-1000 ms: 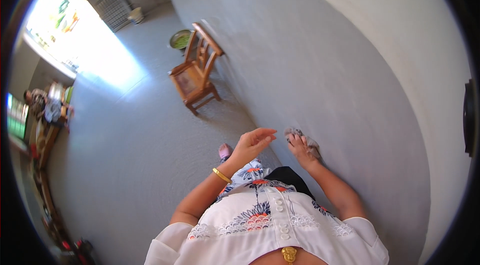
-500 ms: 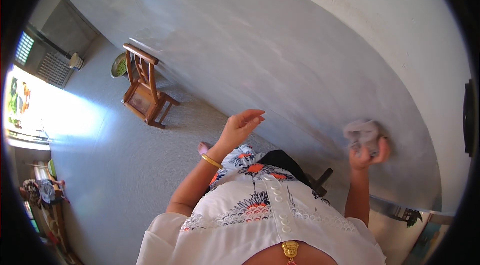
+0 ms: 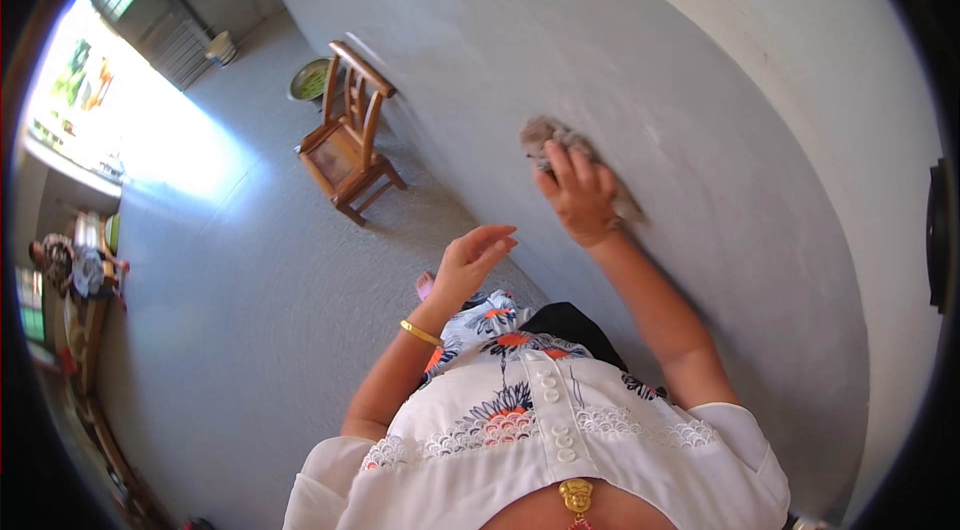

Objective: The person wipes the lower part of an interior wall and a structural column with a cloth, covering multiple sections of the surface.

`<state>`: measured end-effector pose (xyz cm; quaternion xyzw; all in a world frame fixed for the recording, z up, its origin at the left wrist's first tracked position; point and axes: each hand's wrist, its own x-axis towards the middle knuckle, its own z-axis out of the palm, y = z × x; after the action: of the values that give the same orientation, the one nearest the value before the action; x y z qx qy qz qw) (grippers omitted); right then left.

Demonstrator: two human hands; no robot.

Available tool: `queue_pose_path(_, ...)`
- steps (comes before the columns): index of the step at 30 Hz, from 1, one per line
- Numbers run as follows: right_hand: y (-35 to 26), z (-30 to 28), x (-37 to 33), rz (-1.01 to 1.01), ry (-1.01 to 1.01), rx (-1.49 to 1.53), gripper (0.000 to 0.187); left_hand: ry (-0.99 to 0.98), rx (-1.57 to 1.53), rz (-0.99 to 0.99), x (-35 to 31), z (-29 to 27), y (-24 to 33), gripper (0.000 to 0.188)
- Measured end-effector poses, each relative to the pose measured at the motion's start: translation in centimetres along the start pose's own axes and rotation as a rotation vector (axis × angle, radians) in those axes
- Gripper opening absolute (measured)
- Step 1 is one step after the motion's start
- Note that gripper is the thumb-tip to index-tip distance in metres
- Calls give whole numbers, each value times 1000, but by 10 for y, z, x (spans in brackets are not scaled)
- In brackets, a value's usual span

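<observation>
My right hand (image 3: 578, 195) presses a crumpled grey-brown cloth (image 3: 546, 134) against the grey lower part of the wall (image 3: 720, 260), its fingers spread over the bunched fabric and the arm stretched out ahead. A loose corner of the cloth hangs beside the wrist. My left hand (image 3: 478, 258), with a gold bangle on its wrist, hovers in front of my body. It holds nothing; its fingers are loosely bent, with the thumb apart from them.
A wooden chair (image 3: 345, 145) stands by the wall on the left, with a metal basin (image 3: 310, 80) of green stuff behind it. A pale bucket (image 3: 222, 49) sits farther off near a bright doorway (image 3: 90, 90). Another person (image 3: 75, 265) is at the far left.
My right hand has swept the cloth from the right across the wall, leftward and farther up. My left hand has barely moved. The whole view has turned somewhat.
</observation>
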<state>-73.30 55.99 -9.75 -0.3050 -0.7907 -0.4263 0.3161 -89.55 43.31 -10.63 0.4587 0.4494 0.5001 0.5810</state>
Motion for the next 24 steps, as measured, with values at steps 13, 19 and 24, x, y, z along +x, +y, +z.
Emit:
queue_pose_path(13,-63,32,27,418,-776,1534,19,542,578,291,-40,-32,29,70)
queue_pose_path(19,-43,-62,104,974,-634,2474,40,449,352,569,2,-22,37,109)
queue_pose_path(24,-8,-76,98,264,-294,1068,46,620,235,727,24,-3,66,59)
